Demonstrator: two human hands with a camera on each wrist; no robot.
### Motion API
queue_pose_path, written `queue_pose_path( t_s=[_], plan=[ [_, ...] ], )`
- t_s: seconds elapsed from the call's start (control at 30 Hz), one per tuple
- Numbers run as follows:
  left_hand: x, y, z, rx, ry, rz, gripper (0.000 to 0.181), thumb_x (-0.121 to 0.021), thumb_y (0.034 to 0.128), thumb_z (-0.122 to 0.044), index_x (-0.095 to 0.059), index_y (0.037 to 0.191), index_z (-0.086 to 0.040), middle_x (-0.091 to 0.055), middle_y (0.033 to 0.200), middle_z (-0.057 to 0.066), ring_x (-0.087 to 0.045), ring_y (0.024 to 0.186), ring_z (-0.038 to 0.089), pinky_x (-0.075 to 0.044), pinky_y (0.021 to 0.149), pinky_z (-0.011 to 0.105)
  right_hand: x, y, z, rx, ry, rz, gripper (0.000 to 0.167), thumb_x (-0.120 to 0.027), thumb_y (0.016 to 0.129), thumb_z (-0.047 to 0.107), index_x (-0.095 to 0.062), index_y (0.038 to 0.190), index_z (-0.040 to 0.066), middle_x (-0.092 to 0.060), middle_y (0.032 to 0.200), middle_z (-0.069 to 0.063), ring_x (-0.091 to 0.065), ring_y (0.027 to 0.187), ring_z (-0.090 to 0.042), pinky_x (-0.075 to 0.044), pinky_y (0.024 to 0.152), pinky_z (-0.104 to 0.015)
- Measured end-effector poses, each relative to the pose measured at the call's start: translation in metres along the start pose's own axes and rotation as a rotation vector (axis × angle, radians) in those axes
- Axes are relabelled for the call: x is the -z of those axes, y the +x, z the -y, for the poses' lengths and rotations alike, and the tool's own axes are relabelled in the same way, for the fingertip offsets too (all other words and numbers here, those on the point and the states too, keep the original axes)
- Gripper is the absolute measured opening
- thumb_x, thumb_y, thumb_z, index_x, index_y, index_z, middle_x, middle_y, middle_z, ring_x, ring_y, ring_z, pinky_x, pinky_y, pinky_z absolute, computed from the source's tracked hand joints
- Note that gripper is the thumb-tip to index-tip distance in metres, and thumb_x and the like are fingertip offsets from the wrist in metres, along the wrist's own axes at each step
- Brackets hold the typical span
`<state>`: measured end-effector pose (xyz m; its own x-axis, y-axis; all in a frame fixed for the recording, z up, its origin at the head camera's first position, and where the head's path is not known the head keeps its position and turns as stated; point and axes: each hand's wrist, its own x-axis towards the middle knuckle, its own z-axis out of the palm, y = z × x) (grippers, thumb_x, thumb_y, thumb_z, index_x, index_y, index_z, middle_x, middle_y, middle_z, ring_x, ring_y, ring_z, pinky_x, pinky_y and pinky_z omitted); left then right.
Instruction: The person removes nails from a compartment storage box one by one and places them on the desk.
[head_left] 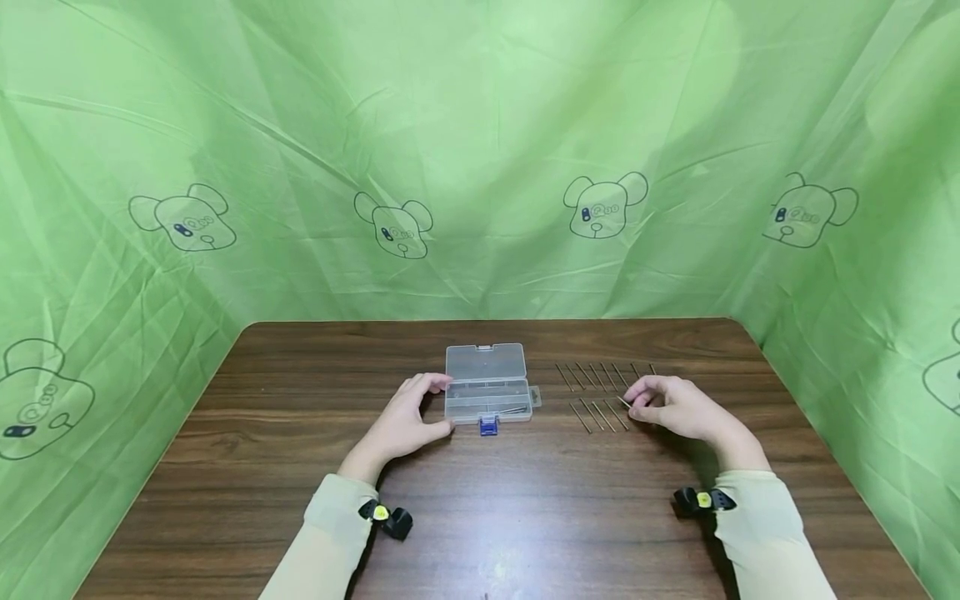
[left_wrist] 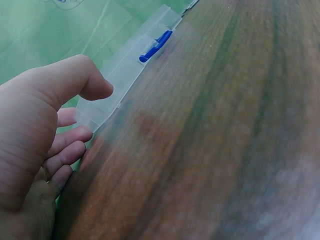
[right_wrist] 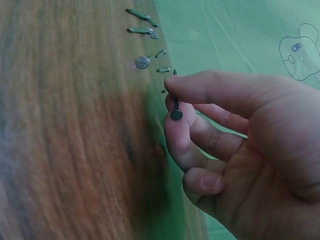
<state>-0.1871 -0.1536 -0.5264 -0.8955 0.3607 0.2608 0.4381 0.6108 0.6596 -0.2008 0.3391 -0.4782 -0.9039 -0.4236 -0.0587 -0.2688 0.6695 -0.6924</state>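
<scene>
A clear plastic box (head_left: 487, 406) with a blue latch (head_left: 488, 426) lies with its lid raised and laid back; some nails (head_left: 516, 410) are in its front compartment. My left hand (head_left: 405, 421) is spread at the left end of the box, fingertips at its corner and the thumb in front of it; whether the thumb presses is unclear. Off to the right, my right hand (head_left: 678, 407) pinches a nail (right_wrist: 176, 106) between thumb and forefinger, its flat head facing the wrist camera. Beside that hand, nails lie slanted in a back row (head_left: 592, 377) and a shorter front row (head_left: 600, 415).
The brown wooden table (head_left: 480, 500) has a green cloth (head_left: 487, 250) hanging behind it and on both sides. A clear hanging tab (head_left: 536, 397) sticks out at the box's right end.
</scene>
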Motion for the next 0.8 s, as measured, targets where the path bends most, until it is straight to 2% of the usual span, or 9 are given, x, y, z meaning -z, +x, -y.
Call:
queue_pose_path(
  t_s=[0.27, 0.53, 0.8],
  plan=[
    [0.0005, 0.0000, -0.0010, 0.004, -0.005, 0.004, 0.069, -0.088, 0.0814, -0.019, -0.062, 0.145, -0.011, -0.066, 0.129, 0.003, -0.059, 0.125, 0.026, -0.045, 0.113, 0.050, -0.0047, 0.0025, -0.0026, -0.005, -0.015, -0.002, 0.016, -0.081, 0.097, 0.013, -0.076, 0.111, 0.009, -0.073, 0.093, 0.003, -0.068, 0.081, -0.010, -0.052, 0.077, -0.028],
    [0.0002, 0.0002, -0.0009, 0.009, -0.001, 0.008, 0.070, -0.088, 0.0815, -0.019, -0.062, 0.145, -0.010, -0.066, 0.129, 0.004, -0.059, 0.125, 0.026, -0.045, 0.113, 0.050, -0.0068, 0.0034, -0.0028, -0.011, -0.019, -0.006, 0.024, -0.088, 0.092, 0.016, -0.076, 0.111, 0.009, -0.072, 0.092, 0.004, -0.066, 0.079, -0.009, -0.051, 0.075, -0.027],
    [0.0008, 0.0008, -0.0008, 0.000, -0.006, 0.007, 0.069, -0.088, 0.0817, -0.019, -0.062, 0.145, -0.008, -0.066, 0.129, 0.006, -0.059, 0.126, 0.027, -0.044, 0.113, 0.051, -0.0047, 0.0027, 0.0004, -0.016, -0.029, 0.003, 0.021, -0.089, 0.091, 0.017, -0.077, 0.108, 0.010, -0.072, 0.089, 0.005, -0.066, 0.080, -0.009, -0.051, 0.076, -0.027]
  ],
)
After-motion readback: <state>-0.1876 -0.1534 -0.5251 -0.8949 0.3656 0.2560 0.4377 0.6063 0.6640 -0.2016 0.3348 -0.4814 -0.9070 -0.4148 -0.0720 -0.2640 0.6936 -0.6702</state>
